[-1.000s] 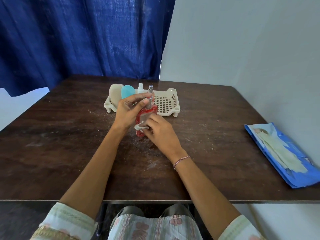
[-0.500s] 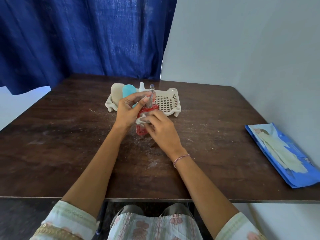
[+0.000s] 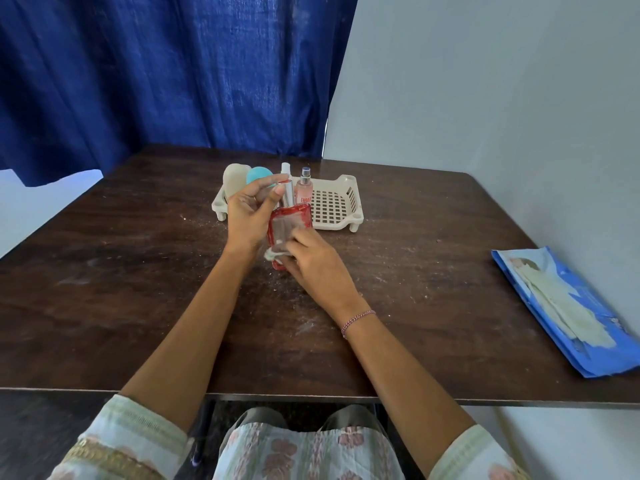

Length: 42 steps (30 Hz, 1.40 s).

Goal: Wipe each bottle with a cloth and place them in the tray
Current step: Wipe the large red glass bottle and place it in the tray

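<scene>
A red glass bottle (image 3: 290,221) with a silver cap stands upright just in front of the cream tray (image 3: 337,206). My left hand (image 3: 250,213) grips its neck and left side. My right hand (image 3: 313,259) presses a small white cloth (image 3: 274,252) against the lower front of the bottle. In the tray's left half stand a cream bottle (image 3: 232,178), a teal bottle (image 3: 258,174), a white-capped bottle (image 3: 285,167) and a pink spray bottle (image 3: 304,187). The tray's right half shows bare grid.
The dark wooden table (image 3: 138,271) is speckled with dust. A blue packet (image 3: 568,310) with pale sheets lies at the right edge by the grey wall. A blue curtain (image 3: 173,71) hangs behind the table.
My right hand with the cloth slid up the bottle's front and has come back down to its lower part. The left hand kept its hold on the neck.
</scene>
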### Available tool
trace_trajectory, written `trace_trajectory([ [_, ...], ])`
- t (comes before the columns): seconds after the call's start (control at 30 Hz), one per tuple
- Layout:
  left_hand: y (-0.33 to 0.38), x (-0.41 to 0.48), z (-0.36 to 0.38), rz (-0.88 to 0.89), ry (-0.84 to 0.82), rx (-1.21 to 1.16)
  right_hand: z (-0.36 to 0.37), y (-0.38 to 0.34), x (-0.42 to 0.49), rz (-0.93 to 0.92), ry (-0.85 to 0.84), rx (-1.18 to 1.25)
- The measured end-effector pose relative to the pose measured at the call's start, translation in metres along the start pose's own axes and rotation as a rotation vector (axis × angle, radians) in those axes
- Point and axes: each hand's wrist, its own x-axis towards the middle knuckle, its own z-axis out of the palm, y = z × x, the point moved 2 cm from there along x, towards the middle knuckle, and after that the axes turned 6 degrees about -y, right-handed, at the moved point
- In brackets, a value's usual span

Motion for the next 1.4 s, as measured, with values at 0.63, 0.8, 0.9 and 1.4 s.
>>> trace_trajectory([
  [0.63,-0.011,0.001,-0.003,-0.103,0.123,-0.218,-0.002,0.028,-0.002,0.353,0.087,0.433],
  [0.8,-0.015,0.001,-0.001,-0.121,0.141,-0.263,-0.005,0.042,-0.006,0.574,0.161,0.508],
  [0.9,-0.016,0.001,0.000,-0.121,0.145,-0.293,-0.002,0.031,-0.005,0.428,0.123,0.480],
  [1.4,-0.014,-0.003,0.007,-0.064,0.038,-0.296,-0.006,0.031,-0.002,0.380,0.273,0.381],
])
